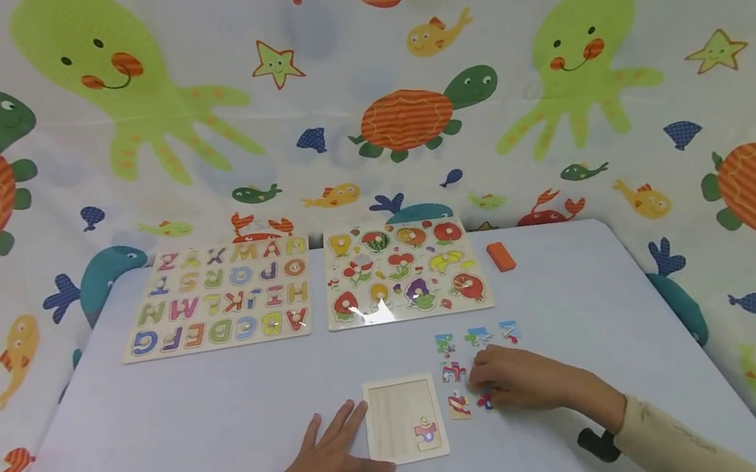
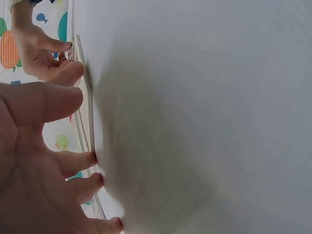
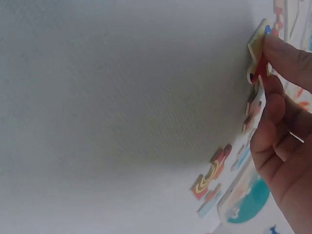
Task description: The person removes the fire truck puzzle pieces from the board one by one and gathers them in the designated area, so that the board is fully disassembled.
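A small wooden puzzle tray (image 1: 395, 407) lies near the front of the table, with one jigsaw piece (image 1: 426, 433) in its lower right corner. My left hand (image 1: 326, 461) is spread along the tray's left side, its fingertips and thumb touching the edge. To the right of the tray, my right hand (image 1: 521, 379) is over the loose pieces. In the right wrist view its thumb and a finger pinch a jigsaw piece (image 3: 258, 51), coloured yellow, red and blue, which stands tilted up. Other jigsaw pieces (image 1: 453, 372) lie around that hand, some partly hidden by it.
An alphabet board (image 1: 213, 300) and a fruit peg board (image 1: 407, 284) lie at the back of the table. An orange block (image 1: 500, 257) is right of the fruit board. A black object (image 1: 598, 444) shows beside the right wrist. A sea-animal print cloth (image 1: 338, 56) hangs behind.
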`<act>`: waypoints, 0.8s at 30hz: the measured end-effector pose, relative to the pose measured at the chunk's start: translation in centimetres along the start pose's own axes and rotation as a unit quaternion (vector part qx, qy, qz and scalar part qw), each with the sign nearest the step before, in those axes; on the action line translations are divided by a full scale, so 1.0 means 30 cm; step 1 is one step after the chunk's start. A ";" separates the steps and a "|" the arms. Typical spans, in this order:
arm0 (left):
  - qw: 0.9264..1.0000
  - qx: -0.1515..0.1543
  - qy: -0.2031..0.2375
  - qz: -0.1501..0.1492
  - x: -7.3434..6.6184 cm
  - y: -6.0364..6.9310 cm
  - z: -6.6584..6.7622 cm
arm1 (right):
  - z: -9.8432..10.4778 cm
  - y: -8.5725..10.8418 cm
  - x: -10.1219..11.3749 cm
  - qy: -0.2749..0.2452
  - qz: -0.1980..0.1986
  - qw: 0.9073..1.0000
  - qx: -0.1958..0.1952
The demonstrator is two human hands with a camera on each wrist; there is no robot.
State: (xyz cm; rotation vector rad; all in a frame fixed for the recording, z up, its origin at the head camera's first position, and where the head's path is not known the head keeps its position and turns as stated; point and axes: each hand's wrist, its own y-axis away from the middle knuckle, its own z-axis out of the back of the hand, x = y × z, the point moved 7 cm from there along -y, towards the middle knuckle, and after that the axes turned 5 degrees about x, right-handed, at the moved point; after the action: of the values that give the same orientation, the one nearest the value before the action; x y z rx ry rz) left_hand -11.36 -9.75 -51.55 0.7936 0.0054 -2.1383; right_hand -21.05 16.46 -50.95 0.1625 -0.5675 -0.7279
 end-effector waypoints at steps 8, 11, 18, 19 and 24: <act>1.000 -0.001 0.003 0.003 0.002 -0.001 0.002 | -0.004 0.015 0.009 0.050 -0.032 0.998 -0.027; 1.000 0.001 0.005 0.006 0.003 0.000 0.001 | -0.006 0.021 0.011 0.055 -0.037 0.997 -0.035; 1.000 0.004 0.003 0.011 0.004 0.000 -0.002 | 0.000 0.003 0.063 0.066 -0.011 0.996 -0.059; 1.000 0.004 0.004 0.010 0.005 0.000 -0.001 | 0.001 -0.005 0.081 0.065 -0.002 0.996 -0.064; 1.000 0.005 0.011 0.005 0.007 -0.001 0.000 | -0.015 -0.063 0.188 0.079 0.057 0.993 -0.070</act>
State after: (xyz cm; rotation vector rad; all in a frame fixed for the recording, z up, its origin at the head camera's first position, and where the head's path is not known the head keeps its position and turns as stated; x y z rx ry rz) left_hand -11.46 -9.88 -51.68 0.8223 0.0028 -2.1221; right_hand -18.51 11.28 -49.52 0.0572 -0.3697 -0.6350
